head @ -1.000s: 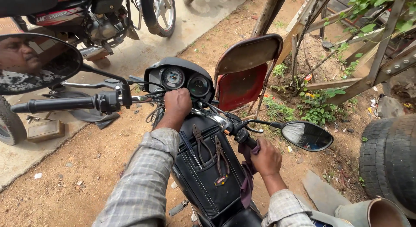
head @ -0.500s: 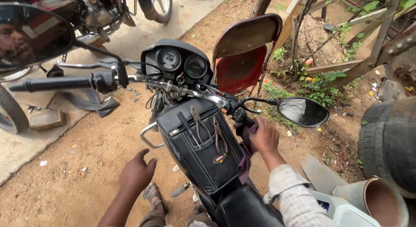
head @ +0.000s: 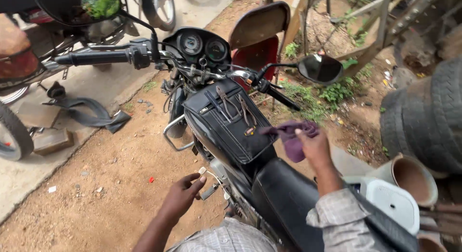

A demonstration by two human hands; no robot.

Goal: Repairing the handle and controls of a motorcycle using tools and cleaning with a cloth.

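A black motorcycle stands on bare dirt, with a black tank bag [head: 230, 122] strapped over its tank and a black seat [head: 284, 199] behind it. My right hand [head: 310, 143] is raised beside the tank bag, closed on a crumpled purple cloth [head: 292, 136]. My left hand [head: 183, 194] reaches down along the bike's left side, fingers extended next to a small white piece [head: 202, 170] near the engine. The left handlebar grip [head: 94, 57] and the twin round gauges [head: 202, 44] sit ahead, untouched.
A folding chair [head: 257, 33] stands past the handlebars. Stacked tyres [head: 426, 117] and a round pot [head: 409, 177] lie on the right. A second motorcycle [head: 29, 64] and a strip of black rubber [head: 91, 115] occupy the concrete on the left.
My left hand left the handlebar area and dropped to the bike's left side. My right hand came off the right grip and now holds the purple cloth up by the tank bag.
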